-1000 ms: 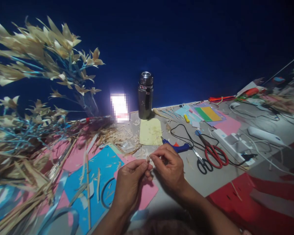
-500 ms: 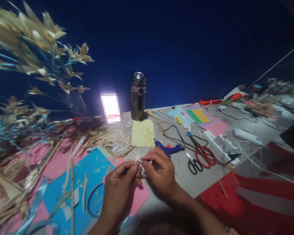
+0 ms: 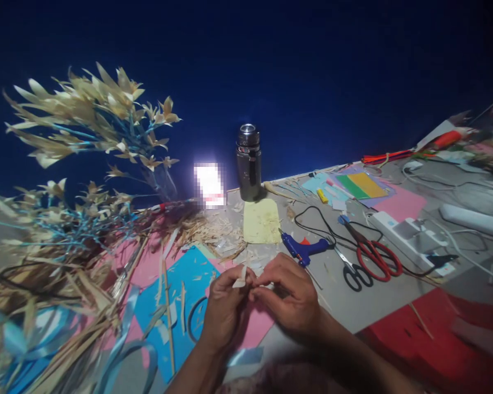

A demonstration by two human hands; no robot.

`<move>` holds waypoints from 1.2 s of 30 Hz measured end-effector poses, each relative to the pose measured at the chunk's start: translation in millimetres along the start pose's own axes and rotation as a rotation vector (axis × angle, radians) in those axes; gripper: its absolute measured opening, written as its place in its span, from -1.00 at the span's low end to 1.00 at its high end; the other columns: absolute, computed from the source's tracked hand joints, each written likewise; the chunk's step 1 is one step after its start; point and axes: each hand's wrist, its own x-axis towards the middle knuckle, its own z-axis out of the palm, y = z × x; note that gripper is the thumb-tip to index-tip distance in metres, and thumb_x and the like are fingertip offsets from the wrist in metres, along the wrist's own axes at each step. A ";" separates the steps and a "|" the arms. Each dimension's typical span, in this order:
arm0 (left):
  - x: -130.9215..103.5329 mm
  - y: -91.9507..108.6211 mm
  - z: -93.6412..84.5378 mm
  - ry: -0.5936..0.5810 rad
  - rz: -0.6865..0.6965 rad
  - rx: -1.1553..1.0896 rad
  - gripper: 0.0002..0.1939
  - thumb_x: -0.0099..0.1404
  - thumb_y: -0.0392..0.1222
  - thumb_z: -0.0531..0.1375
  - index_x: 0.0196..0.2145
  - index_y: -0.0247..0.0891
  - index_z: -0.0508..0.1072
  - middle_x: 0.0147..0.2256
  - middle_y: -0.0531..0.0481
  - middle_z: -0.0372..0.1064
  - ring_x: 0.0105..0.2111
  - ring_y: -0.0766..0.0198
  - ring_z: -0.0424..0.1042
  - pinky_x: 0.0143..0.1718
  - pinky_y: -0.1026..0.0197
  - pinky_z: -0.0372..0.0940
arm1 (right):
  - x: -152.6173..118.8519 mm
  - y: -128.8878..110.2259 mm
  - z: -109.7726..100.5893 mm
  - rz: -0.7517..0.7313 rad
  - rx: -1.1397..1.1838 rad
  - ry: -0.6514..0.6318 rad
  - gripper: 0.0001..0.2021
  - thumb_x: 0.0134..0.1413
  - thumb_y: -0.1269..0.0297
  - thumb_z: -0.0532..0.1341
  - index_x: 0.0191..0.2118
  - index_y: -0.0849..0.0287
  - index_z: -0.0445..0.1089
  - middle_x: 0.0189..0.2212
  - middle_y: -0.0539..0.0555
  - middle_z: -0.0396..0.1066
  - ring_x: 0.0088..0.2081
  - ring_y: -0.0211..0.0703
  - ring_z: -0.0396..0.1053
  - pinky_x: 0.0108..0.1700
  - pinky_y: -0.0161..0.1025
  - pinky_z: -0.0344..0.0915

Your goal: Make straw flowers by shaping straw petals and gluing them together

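- Clock centred on the hands, 12 straight ahead.
- Left hand [image 3: 222,306]: thumb and fingers narrow, pinching a pale strip [image 3: 240,279] that sticks up past the index finger.
- Right hand [image 3: 293,293]: fingertips drawn close together, right by the left thumb; can't tell if they grip the strip's other end or anything else.
- Risk: strip looks thin, maybe brittle; squeezing or twisting too hard could split it. Loose pinch could drop it.
- Pink paper [image 3: 259,327] under the hands, blue sheet [image 3: 193,260] at 9, littered with similar scraps; a dropped strip could get lost there.
- Red sheet [image 3: 402,328] at 4, clear of the hands.
- Glue gun [image 3: 304,250] at 1 to 2, lying just beyond the right hand; heat can't be told. If hot, a careless reach could burn the fingers.
- Black scissors [image 3: 355,276] and red scissors [image 3: 380,261] at 3, near the black cord [image 3: 310,212]; tugging it could drag them.
- Yellow pad [image 3: 261,213] at 12, shavings [image 3: 207,230] at 11.
- Power strip [image 3: 380,221] at 2.
- Flask [image 3: 250,172] at 12, upright behind the pad; a knock could topple it.
- Dried flowers [image 3: 119,104] at 10; a sleeve could snag on them.
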 end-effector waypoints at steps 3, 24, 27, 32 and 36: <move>-0.7 -2.2 -2.8 0.014 0.030 0.049 -0.70 -0.08 -0.06 0.58 -0.53 -0.24 0.61 -0.46 0.05 0.41 -0.47 0.33 0.34 -0.42 0.32 0.28 | -1.4 2.3 2.7 -0.011 -0.002 -0.014 -0.90 0.16 0.44 0.38 -0.28 0.13 0.46 -0.43 0.06 0.49 -0.38 -0.12 0.41 -0.31 -0.17 0.33; -9.1 18.0 -6.0 -0.166 0.443 0.517 -0.85 0.24 -0.18 0.39 -0.48 -0.07 0.72 -0.49 -0.10 0.54 -0.44 0.08 0.47 -0.34 0.08 0.36 | 4.8 -15.9 -7.6 0.205 0.152 -0.094 -0.89 0.09 0.48 0.29 -0.39 0.12 0.44 -0.47 -0.01 0.42 -0.46 -0.24 0.35 -0.44 -0.30 0.29; -11.3 26.0 -4.2 -0.218 0.501 0.576 -0.82 0.26 -0.28 0.36 -0.42 -0.03 0.74 -0.46 -0.10 0.58 -0.43 0.10 0.49 -0.33 0.09 0.36 | 7.4 -18.8 -14.1 0.371 0.240 -0.175 -0.89 0.05 0.47 0.29 -0.42 0.13 0.44 -0.46 -0.03 0.43 -0.46 -0.28 0.32 -0.43 -0.33 0.26; -14.2 31.6 -0.8 -0.164 0.539 0.644 -0.85 0.22 -0.29 0.38 -0.43 -0.04 0.74 -0.47 -0.10 0.58 -0.43 0.09 0.50 -0.32 0.11 0.36 | 10.1 -17.4 -18.0 0.555 0.291 -0.218 -0.94 0.00 0.45 0.31 -0.43 0.16 0.45 -0.51 -0.07 0.39 -0.50 -0.31 0.25 -0.47 -0.37 0.16; -18.5 25.4 2.2 0.032 0.571 0.689 -0.89 0.15 -0.26 0.44 -0.45 -0.03 0.72 -0.45 -0.07 0.58 -0.39 0.09 0.51 -0.26 0.12 0.37 | 3.1 -15.3 -14.1 0.547 0.230 -0.139 -0.93 0.03 0.45 0.26 -0.42 0.16 0.45 -0.51 -0.07 0.37 -0.51 -0.31 0.24 -0.46 -0.36 0.18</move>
